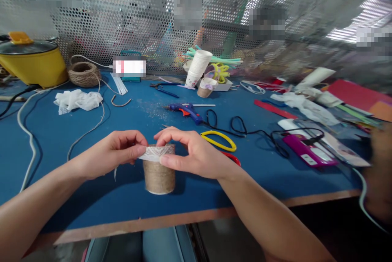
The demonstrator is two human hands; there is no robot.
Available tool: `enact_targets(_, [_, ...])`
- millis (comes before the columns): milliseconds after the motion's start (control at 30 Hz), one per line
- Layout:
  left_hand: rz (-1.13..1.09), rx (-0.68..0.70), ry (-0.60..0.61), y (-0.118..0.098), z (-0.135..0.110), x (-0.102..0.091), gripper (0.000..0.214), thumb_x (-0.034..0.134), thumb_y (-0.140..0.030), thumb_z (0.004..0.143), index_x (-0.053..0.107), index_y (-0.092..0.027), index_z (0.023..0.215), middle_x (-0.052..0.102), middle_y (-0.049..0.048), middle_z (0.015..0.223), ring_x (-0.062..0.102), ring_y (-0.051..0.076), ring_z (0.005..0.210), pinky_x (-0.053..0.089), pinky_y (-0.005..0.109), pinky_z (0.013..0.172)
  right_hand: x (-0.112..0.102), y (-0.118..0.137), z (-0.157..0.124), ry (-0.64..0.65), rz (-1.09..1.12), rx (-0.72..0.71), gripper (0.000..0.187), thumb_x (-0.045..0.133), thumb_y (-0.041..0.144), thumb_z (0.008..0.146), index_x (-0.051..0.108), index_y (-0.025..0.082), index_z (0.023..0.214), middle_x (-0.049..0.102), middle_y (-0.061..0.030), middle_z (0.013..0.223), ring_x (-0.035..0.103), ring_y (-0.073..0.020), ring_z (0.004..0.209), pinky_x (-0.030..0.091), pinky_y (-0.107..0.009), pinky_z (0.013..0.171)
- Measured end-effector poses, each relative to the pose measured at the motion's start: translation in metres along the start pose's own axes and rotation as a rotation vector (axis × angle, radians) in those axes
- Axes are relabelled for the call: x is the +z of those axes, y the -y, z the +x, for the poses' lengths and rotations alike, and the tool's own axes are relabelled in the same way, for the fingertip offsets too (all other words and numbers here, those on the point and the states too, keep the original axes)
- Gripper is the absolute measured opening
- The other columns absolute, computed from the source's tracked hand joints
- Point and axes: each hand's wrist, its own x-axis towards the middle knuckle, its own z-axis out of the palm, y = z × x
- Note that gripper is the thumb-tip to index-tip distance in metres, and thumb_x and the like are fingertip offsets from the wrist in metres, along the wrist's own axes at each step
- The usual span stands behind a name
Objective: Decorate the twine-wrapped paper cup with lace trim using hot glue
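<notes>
A paper cup wrapped in brown twine [159, 175] stands upside down on the blue table [92, 196] near its front edge. Around its top runs a strip of white lace ribbon [153, 152]. My left hand [114, 152] pinches the loose left end of the ribbon between thumb and fingers. My right hand [190, 151] presses the ribbon against the cup's top edge with thumb and fingers curled over it.
A blue glue gun [186, 110] with a black cord lies behind the cup, yellow scissors [219, 139] to its right. A twine ball [83, 73], white cloth [78, 99], yellow pot [32, 62], stacked paper cups [197, 67] and a purple device [306, 151] sit around.
</notes>
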Motion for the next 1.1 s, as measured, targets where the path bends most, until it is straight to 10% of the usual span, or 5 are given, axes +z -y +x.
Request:
enact_targets(600, [0.075,0.088,-0.028,0.002,0.003,0.001,0.024,0.060,-0.035,0.080,0.062,-0.014,0.091,0.061,0.0013,0.077,0.051,0.011,0.066,0.044,0.024,0.064,0.005,-0.007,0.004,-0.030,0.241,0.133,0.016,0.062,0.031,0.076,0.059,0.015,0.075,0.064,-0.0049,0.087,0.057,-0.0151,0.078,0.044,-0.030,0.072])
enact_targets(833, [0.330,0.050,-0.099,0.000,-0.002,0.009,0.028,0.063,-0.042,0.076,0.066,-0.014,0.076,0.057,-0.0002,0.066,0.045,0.013,0.063,0.036,0.025,0.060,0.009,-0.005,0.005,-0.022,0.090,0.071,0.011,0.062,0.025,0.075,0.059,0.015,0.073,0.065,-0.0062,0.090,0.059,-0.0162,0.082,0.045,-0.030,0.076])
enact_targets(1100, [0.071,-0.077,-0.057,0.000,-0.001,0.006,0.028,0.066,-0.041,0.072,0.063,-0.013,0.067,0.055,-0.0013,0.061,0.046,0.011,0.060,0.040,0.025,0.060,0.009,-0.003,0.000,-0.141,-0.014,-0.117,0.020,0.060,0.028,0.082,0.060,0.016,0.099,0.064,-0.0078,0.103,0.061,-0.0180,0.096,0.049,-0.033,0.084])
